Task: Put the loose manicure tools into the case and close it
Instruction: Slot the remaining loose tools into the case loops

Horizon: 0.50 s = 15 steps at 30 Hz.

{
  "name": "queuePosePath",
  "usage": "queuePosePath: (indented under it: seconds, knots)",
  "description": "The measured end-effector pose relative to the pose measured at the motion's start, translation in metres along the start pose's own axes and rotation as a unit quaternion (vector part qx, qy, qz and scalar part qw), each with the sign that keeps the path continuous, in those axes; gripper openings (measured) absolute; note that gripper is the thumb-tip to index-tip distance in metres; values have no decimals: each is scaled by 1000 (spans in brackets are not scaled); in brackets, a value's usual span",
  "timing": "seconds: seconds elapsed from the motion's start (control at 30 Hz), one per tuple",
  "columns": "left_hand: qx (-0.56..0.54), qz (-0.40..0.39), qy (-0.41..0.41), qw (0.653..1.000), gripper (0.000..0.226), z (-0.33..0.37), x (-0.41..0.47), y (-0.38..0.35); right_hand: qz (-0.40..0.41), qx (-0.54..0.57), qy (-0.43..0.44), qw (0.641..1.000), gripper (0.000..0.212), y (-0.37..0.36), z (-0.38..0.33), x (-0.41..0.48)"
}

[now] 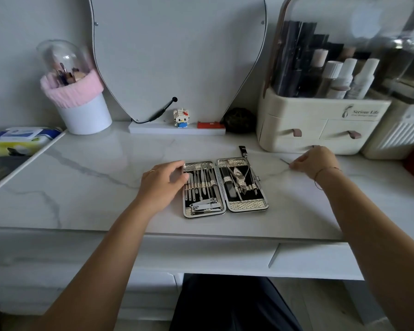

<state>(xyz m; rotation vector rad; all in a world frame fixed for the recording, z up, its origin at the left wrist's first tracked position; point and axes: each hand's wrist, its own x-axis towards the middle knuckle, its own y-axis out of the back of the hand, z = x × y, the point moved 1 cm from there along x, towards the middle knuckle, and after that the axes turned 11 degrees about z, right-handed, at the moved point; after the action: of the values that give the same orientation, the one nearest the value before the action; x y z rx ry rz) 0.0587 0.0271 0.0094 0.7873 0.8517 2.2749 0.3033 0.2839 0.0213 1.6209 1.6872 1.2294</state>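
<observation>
The manicure case lies open flat on the white marble tabletop, both halves holding metal tools under elastic bands. My left hand rests on the case's left edge, fingers curled over its upper left corner. My right hand is on the table to the right of the case, fingertips pinched on a thin loose metal tool that lies on the surface. Another loose tool, dark and clip-like, lies just behind the case's right half.
A cream cosmetics organiser stands at the back right, close behind my right hand. A mirror, a small toy figure, a white brush cup and a wipes pack line the back and left.
</observation>
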Motion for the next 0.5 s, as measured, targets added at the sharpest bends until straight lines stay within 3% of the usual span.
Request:
queuePosePath:
  seconds: [0.1, 0.23, 0.33, 0.4, 0.5]
  knots:
    - [3, 1, -1, 1000, 41, 0, 0, 0, -41, -92, 20, 995, 28, -3, -5, 6]
    - [1, 1, 2, 1000, 42, 0, -1, 0, -108, -167, 91, 976, 23, -1, -15, -1]
    - [0, 0, -2, 1000, 41, 0, -1, 0, -126, -84, 91, 984, 21, 4, -17, -8]
    - [1, -1, -3, 1000, 42, 1, -1, 1, -108, 35, 94, 989, 32, 2, -20, -12]
    - [4, -4, -4, 1000, 42, 1, -2, 1, -145, 276, 53, 949, 13, -5, -35, -22]
